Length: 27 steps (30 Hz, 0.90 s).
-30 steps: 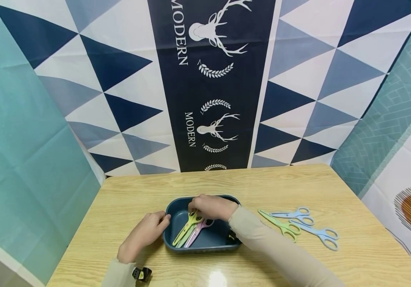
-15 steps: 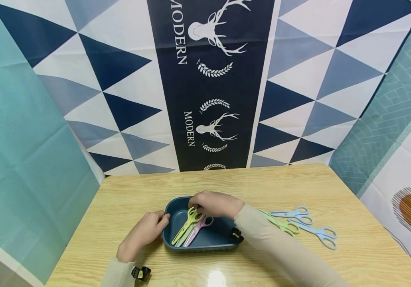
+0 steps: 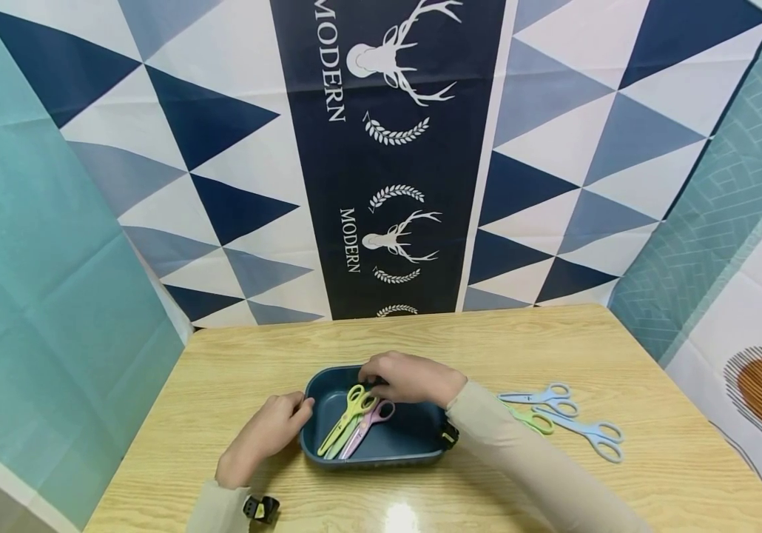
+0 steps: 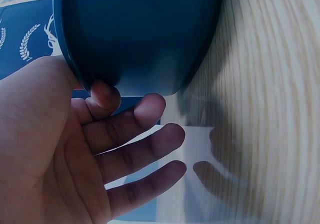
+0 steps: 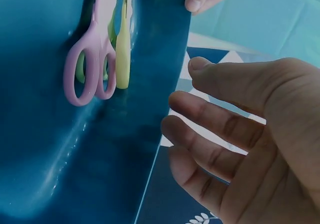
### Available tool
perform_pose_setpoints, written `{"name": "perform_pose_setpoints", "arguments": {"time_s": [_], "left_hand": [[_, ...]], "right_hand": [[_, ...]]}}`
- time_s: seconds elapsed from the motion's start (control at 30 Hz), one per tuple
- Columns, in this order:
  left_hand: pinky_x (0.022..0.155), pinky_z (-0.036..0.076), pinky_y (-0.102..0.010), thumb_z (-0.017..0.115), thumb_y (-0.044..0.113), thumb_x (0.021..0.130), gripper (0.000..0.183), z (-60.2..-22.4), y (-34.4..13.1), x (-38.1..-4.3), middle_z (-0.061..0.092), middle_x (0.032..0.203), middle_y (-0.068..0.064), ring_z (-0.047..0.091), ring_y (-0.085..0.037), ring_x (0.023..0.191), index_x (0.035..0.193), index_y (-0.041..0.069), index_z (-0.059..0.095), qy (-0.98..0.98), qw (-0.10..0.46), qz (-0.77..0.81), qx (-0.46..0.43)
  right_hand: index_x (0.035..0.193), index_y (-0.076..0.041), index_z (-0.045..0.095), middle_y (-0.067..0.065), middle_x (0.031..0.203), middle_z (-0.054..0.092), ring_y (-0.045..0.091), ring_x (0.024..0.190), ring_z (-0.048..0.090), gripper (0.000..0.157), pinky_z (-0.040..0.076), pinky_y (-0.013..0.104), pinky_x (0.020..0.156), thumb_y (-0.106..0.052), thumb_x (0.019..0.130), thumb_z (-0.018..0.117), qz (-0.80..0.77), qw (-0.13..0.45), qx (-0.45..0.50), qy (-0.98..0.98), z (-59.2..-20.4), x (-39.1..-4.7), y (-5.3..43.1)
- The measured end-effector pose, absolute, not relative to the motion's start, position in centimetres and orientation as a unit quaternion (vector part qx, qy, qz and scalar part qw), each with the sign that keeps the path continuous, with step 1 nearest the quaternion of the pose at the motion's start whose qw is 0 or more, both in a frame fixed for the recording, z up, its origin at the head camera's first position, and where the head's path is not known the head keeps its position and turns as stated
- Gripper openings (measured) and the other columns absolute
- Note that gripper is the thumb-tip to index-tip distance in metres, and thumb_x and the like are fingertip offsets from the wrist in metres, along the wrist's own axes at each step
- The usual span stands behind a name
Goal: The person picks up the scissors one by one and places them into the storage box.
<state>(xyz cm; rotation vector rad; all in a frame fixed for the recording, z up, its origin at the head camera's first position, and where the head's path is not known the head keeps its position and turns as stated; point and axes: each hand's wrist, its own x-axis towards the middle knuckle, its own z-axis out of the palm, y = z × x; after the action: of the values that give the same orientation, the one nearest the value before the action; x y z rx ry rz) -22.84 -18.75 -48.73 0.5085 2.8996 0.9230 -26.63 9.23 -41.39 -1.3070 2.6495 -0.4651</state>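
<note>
A dark blue plastic bin stands on the table. My left hand pinches its left rim between thumb and index finger; in the left wrist view the other fingers of the left hand spread beside the bin's end wall. Inside lie yellow scissors, purple scissors and, partly hidden between them, light green scissors. Over the bin's back rim hovers my right hand, holding nothing. The right wrist view shows the right hand with loosely bent fingers, apart from the purple scissors.
To the right of the bin, blue scissors and a second blue pair lie on the wooden table. Green scissors beside them are partly covered by the right sleeve. A patterned cloth hangs behind the table.
My right hand has let go of the yellow scissors' handle and drawn back up and to the right. The scissors stay in the bin; the left hand keeps its place.
</note>
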Motion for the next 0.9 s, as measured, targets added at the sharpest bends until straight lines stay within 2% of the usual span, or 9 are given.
{"name": "perform_pose_setpoints", "arguments": {"time_s": [0.27, 0.57, 0.9], "left_hand": [[0.050, 0.034, -0.021, 0.051, 0.022, 0.108, 0.036, -48.9, -18.8, -22.8, 0.043, 0.059, 0.005, 0.039, -0.006, 0.049, 0.072, 0.015, 0.051, 0.939, 0.026, 0.301, 0.165], [0.050, 0.034, -0.021, 0.051, 0.022, 0.108, 0.037, -48.9, -18.8, -22.8, 0.042, 0.059, 0.006, 0.038, -0.006, 0.049, 0.072, 0.015, 0.051, 0.938, 0.027, 0.304, 0.162], [0.051, 0.033, -0.021, 0.050, 0.021, 0.108, 0.037, -48.6, -18.6, -22.6, 0.041, 0.059, 0.005, 0.038, -0.006, 0.049, 0.071, 0.015, 0.051, 0.940, 0.027, 0.303, 0.157]], "right_hand": [[0.129, -0.005, 0.069, 0.008, 0.127, 0.070, 0.019, 0.117, 0.066, 0.029, 0.054, 0.038, 0.100, -0.015, 0.101, 0.066, -0.168, 0.070, -0.412, 0.893, -41.3, -26.2, 10.6], [0.132, -0.004, 0.066, 0.012, 0.128, 0.069, 0.021, 0.118, 0.066, 0.033, 0.053, 0.041, 0.102, -0.014, 0.101, 0.067, -0.191, 0.064, -0.398, 0.895, -41.7, -26.0, 12.1], [0.133, -0.008, 0.066, 0.007, 0.131, 0.067, 0.023, 0.122, 0.063, 0.033, 0.052, 0.042, 0.104, -0.020, 0.102, 0.066, -0.183, 0.035, -0.388, 0.902, -41.6, -25.5, 13.5]]}}
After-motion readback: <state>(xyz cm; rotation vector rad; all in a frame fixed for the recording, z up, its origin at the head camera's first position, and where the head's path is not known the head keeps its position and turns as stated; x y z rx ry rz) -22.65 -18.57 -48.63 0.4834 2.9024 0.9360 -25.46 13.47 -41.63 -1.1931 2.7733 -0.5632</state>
